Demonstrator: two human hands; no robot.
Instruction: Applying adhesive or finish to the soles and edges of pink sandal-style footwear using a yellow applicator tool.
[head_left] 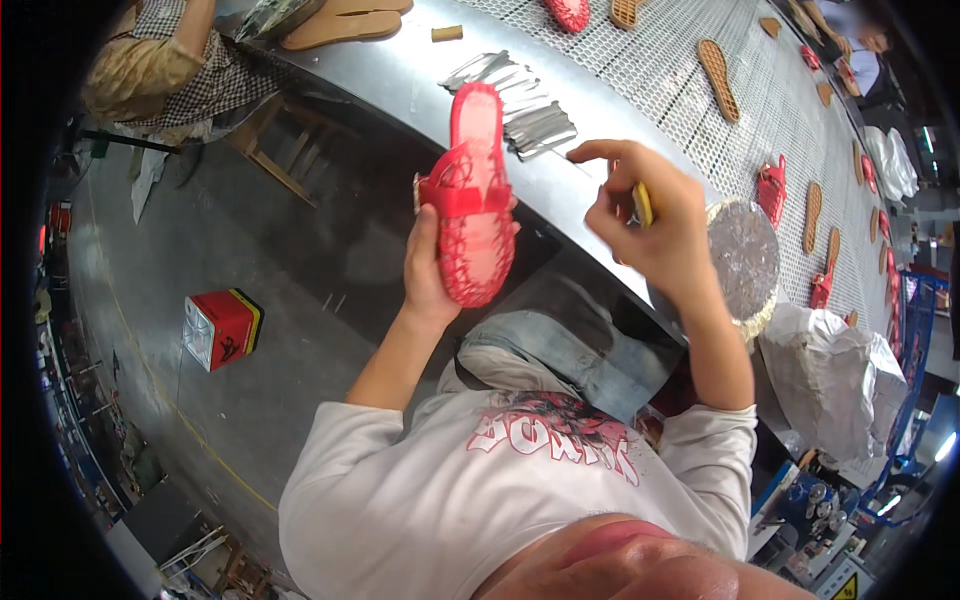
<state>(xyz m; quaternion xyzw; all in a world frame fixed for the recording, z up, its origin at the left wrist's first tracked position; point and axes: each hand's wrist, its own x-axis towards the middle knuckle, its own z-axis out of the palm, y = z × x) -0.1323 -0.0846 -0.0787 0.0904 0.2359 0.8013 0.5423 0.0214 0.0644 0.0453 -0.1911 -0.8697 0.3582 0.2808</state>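
Observation:
My left hand (430,268) grips a red woven sandal (480,245) by its lower side. The sandal is upright in the picture, its footbed turned up and its strap across the middle. To the right, my right hand (645,215) is curled around a small yellow object (643,204), its index finger stretched out toward the left. Most of that object is hidden in the fingers, so its kind does not show. Beyond both hands, a bundle of thin grey strips (535,125) lies on the metal ledge (400,95).
A mesh conveyor (650,60) carries soles (717,78) and red sandals (771,190). Beside my right forearm is a round pad (745,255) with a frayed rim; a white sack (830,375) stands nearer. A red box (222,328) sits on the floor. Other people work at the far left and far right.

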